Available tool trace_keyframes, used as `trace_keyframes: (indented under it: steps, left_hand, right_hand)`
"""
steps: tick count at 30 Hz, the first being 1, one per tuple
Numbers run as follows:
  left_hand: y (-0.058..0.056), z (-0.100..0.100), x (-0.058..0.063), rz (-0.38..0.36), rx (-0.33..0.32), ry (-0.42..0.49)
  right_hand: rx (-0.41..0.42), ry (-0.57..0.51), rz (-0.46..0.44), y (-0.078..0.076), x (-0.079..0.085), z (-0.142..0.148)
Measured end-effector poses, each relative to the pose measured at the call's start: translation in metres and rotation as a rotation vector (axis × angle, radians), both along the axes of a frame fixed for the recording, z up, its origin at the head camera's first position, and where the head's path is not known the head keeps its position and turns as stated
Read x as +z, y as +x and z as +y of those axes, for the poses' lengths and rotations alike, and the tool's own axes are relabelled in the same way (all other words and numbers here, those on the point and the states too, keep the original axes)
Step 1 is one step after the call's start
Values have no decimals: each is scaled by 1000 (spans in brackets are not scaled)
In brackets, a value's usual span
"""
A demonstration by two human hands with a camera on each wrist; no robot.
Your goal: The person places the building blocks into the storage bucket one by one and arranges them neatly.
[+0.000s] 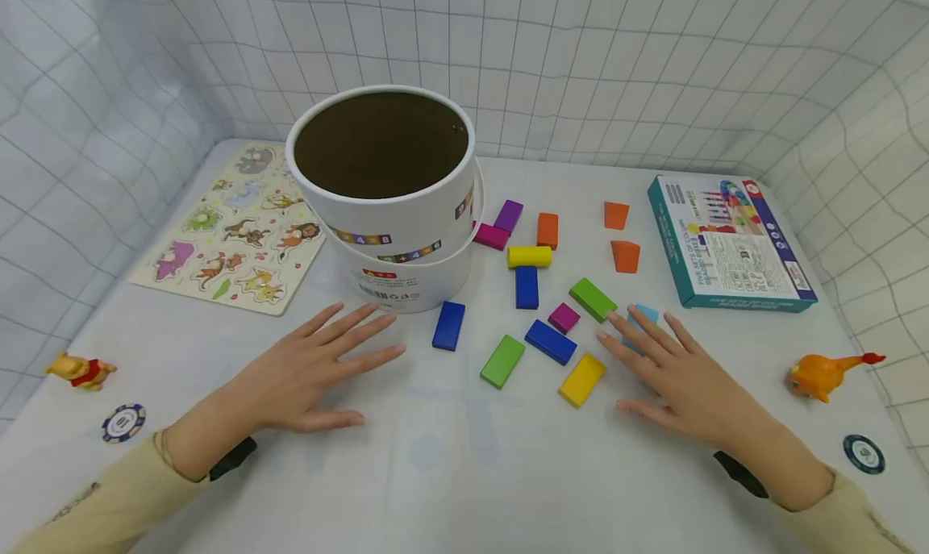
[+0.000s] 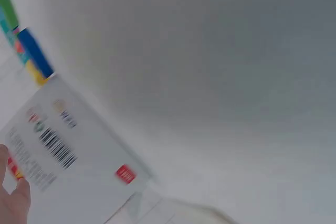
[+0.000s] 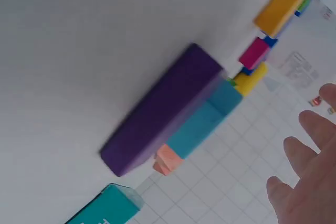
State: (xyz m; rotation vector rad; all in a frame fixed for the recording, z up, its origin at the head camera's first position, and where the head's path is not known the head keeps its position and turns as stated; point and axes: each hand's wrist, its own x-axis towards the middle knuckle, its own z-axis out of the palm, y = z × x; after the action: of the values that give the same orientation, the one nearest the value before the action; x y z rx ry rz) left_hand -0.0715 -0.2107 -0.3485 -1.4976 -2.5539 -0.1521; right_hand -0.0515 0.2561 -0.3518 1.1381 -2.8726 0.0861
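My left hand is spread with its fingers straight, just in front of a white bucket, holding nothing. A blue block lies beyond its fingertips. Spread likewise, my right hand is over the right side of the scattered blocks and grips nothing. Its fingers partly cover a light blue block. To its left are a yellow block, a blue block and a green block. The right wrist view shows a purple block that the hand hides from the head view.
An animal puzzle board lies left of the bucket. A teal-edged box lies at the back right. Toy figures and poker chips are at both sides. Orange blocks and a yellow cylinder lie farther back.
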Motion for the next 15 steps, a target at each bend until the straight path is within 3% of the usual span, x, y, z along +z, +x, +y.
trace_keyframes:
  steps: [4, 9, 12, 15]
  left_hand:
    - [2, 7, 22, 99, 7, 152]
    - [0, 23, 52, 320, -9, 452]
    - [-3, 33, 71, 427, 28, 608]
    - [-10, 40, 86, 481, 101, 783]
  right_hand:
    - [-69, -165, 10, 4, 16, -5]
    - [-155, -372, -69, 11, 22, -18]
    - [-173, -482, -141, 14, 18, -25]
    - [-190, -584, -209, 16, 13, -32]
